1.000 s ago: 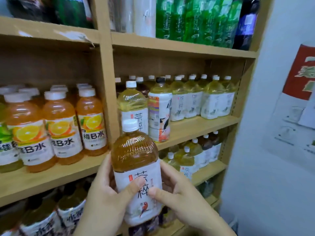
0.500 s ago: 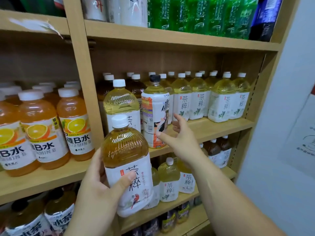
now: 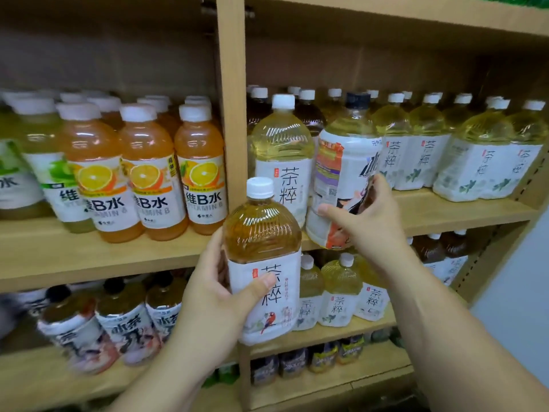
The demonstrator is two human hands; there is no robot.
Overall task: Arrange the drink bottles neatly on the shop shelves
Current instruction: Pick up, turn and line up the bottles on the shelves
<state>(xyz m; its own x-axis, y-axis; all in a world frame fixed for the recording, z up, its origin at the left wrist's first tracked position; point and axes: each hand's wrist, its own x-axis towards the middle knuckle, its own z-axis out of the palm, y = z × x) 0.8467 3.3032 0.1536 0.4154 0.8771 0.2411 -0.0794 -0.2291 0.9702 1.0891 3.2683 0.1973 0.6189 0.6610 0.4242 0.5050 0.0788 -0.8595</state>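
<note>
Having been taken off the tea bottle, the right grip is now clasped round the black-capped bottle at the front edge of the middle shelf. Half a second ago it was only stretched open towards that bottle. The black-capped bottle is tipped with its cap to the right, between a pale bottle on its left and the pale row on its right. Whether its base is lifted cannot be told.

The tea bottle is held upright by the left grip alone, with the thumb laid across the label. It is in front of the post and below the shelf's front edge, not yet shelved.

From this change it may be judged that the odd bottle is being cleared out of the tea row, so that a slot is opened for the held one. A full bottle carried one-handed is probably less secure, and the tipped one could slide off the edge.
</note>
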